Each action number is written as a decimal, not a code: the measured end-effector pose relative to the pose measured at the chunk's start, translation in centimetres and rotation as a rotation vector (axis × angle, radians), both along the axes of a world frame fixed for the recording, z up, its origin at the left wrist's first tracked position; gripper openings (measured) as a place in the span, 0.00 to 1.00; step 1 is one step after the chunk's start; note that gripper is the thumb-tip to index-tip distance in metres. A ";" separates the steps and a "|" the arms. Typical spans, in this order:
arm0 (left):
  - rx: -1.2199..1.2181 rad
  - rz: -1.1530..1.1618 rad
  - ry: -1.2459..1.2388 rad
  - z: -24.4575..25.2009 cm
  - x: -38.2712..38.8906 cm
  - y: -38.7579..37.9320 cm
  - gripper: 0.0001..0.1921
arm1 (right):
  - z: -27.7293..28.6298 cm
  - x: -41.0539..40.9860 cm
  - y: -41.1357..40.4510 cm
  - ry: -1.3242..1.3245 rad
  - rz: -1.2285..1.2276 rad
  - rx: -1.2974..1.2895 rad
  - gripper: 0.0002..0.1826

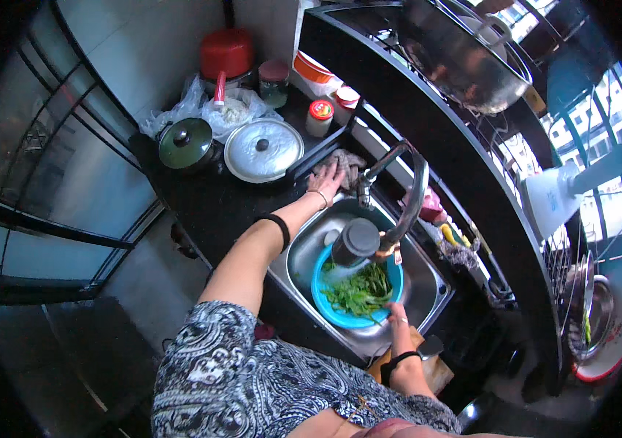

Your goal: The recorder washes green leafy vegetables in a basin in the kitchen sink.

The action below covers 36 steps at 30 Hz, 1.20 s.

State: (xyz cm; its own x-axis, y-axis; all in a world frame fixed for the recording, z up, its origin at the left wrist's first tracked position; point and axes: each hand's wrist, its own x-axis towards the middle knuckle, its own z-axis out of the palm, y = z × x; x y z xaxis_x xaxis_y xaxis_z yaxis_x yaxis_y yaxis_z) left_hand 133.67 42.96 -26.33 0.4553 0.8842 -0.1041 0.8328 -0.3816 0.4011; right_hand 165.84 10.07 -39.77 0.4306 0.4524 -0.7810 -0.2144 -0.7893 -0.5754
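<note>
My left hand (328,182) lies with fingers spread against a grey-brown cloth (348,166) at the sink's back-left corner. My right hand (397,313) grips the near-right rim of a blue plastic basin (319,298). Leafy green vegetables (359,293) fill the basin, which sits inside a stainless-steel sink (423,284). Above them, a wide dark grey faucet head (359,241) hangs from a curved metal faucet (418,189) and hides part of the basin. Water seems to spray from it onto the greens.
Left of the sink stand a silver-lidded pot (264,156), a glass-lidded pot (182,145), a red saucepan (227,55) and a red-lidded jar (320,117). A black shelf (453,137) overhangs the right side, with a large metal pot (464,60) on it.
</note>
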 end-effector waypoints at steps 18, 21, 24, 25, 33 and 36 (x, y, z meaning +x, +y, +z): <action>0.263 -0.017 -0.189 -4.2 -8.8 -7.1 0.15 | -4.6 -4.9 0.9 0.059 -0.298 0.136 0.19; 0.120 0.092 -0.030 -2.2 -16.2 -12.5 0.18 | -4.5 -6.1 0.6 -0.195 -0.126 0.223 0.27; 0.146 0.265 -0.029 -2.2 -23.9 -15.3 0.15 | -2.5 -7.9 0.9 -0.844 0.160 0.073 0.40; 0.145 0.331 -0.107 -3.6 -26.3 -15.1 0.15 | -1.8 -7.9 0.7 -0.913 0.233 0.098 0.43; 0.456 0.513 0.256 -4.2 -31.2 -5.6 0.25 | 5.6 -17.4 1.7 -0.870 0.651 0.119 0.30; 0.329 0.236 0.244 -2.0 -27.1 -8.7 0.18 | 9.0 -24.5 2.8 -0.916 0.682 0.237 0.28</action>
State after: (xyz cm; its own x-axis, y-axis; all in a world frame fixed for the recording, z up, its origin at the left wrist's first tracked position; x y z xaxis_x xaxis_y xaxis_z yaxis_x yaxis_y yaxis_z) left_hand 106.56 34.29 -28.37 0.2355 0.9644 0.1203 0.9668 -0.2451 0.0720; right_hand 141.36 12.84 -30.77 0.4009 0.9003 -0.1694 0.7847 -0.4329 -0.4437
